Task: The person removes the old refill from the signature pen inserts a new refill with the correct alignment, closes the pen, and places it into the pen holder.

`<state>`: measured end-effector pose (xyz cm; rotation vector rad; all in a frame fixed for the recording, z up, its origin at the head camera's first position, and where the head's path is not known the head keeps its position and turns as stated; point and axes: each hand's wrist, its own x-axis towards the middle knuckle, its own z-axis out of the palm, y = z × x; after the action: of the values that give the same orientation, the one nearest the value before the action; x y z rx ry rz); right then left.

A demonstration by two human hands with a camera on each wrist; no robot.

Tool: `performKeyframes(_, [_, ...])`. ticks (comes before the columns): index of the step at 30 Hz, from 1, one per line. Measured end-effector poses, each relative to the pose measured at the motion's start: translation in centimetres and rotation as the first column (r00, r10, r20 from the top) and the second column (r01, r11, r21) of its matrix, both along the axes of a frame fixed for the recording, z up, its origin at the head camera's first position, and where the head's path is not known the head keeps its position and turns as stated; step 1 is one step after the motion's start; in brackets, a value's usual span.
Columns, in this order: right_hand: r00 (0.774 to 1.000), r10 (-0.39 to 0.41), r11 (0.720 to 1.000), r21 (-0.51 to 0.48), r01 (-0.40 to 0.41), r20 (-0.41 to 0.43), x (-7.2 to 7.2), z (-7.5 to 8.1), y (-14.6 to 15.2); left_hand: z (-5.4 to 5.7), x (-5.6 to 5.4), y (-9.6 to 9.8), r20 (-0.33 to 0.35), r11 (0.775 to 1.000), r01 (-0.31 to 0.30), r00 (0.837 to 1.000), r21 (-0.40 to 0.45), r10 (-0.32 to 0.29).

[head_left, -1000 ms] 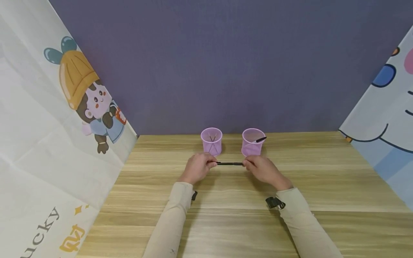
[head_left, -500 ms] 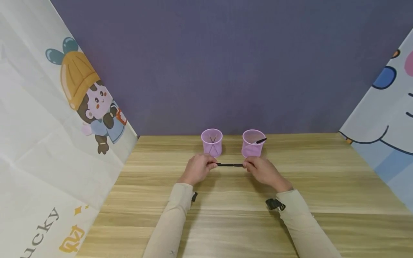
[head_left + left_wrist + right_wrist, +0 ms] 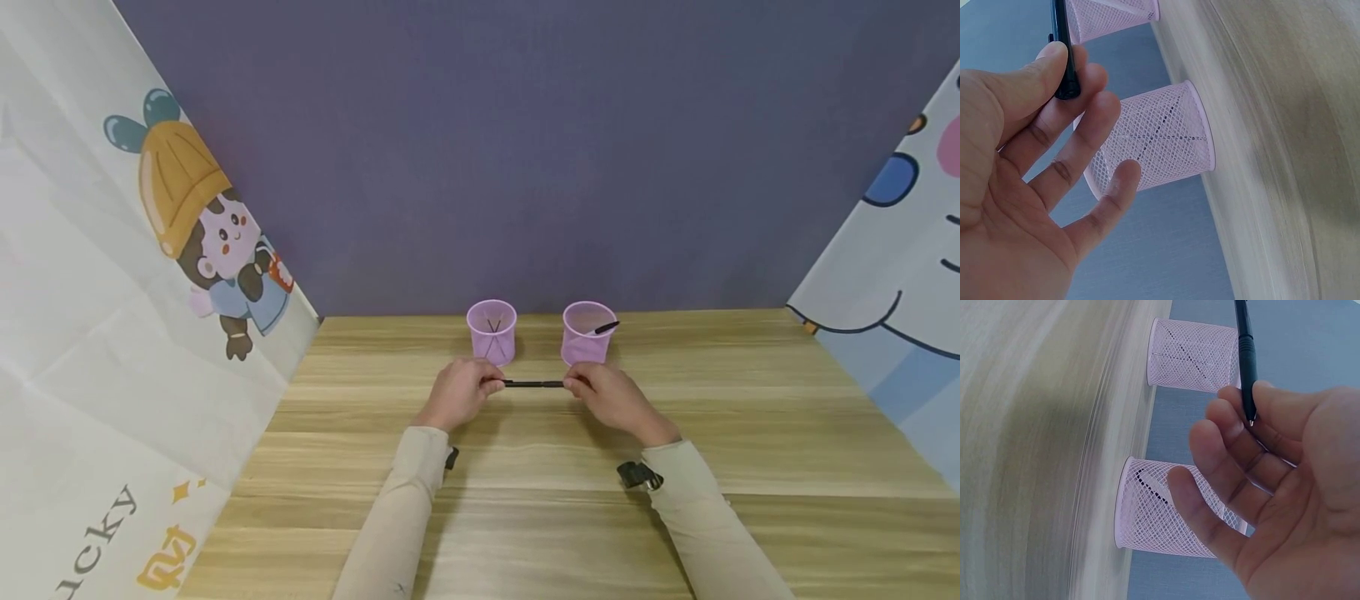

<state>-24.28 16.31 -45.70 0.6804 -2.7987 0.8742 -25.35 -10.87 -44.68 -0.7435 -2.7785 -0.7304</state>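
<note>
A black pen (image 3: 534,384) is held level above the table, stretched between my two hands. My left hand (image 3: 459,392) pinches its clip end between thumb and forefinger, the other fingers spread loosely. At the tip end, my right hand (image 3: 611,398) pinches it the same way; the metal point shows in the right wrist view. Just beyond the left hand stands a pink mesh pen cup (image 3: 1147,140) with thin dark sticks crossed inside. Beyond the right hand, a second pink mesh cup (image 3: 1166,512) holds a black-ended pen (image 3: 606,327) leaning over its rim.
Both cups stand upright near the back edge of the wood-grain table (image 3: 540,533), a gap between them. A dark blue-grey panel (image 3: 555,167) rises behind. Cartoon-printed white sheets flank the table at left (image 3: 90,333) and right (image 3: 885,275).
Both hands and the pen keep nearly the same place. The whole head view has shifted very slightly; the cups stand as before.
</note>
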Motion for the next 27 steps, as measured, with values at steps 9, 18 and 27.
performKeyframes(9, [1.0,-0.012,1.0,-0.001,0.012,0.001,-0.02,0.02,0.0,0.0,0.0,0.02,0.0,1.0,0.002,1.0,-0.005,-0.002])
performKeyframes(18, [1.0,-0.015,1.0,-0.012,0.015,-0.01,-0.13,-0.05,0.0,-0.09,-0.06,-0.02,-0.003,1.0,-0.003,1.0,-0.006,0.003])
performKeyframes(27, [1.0,-0.017,1.0,-0.025,0.017,-0.001,-0.02,0.19,-0.07,0.04,-0.04,-0.07,0.001,1.0,-0.001,1.0,-0.008,0.001])
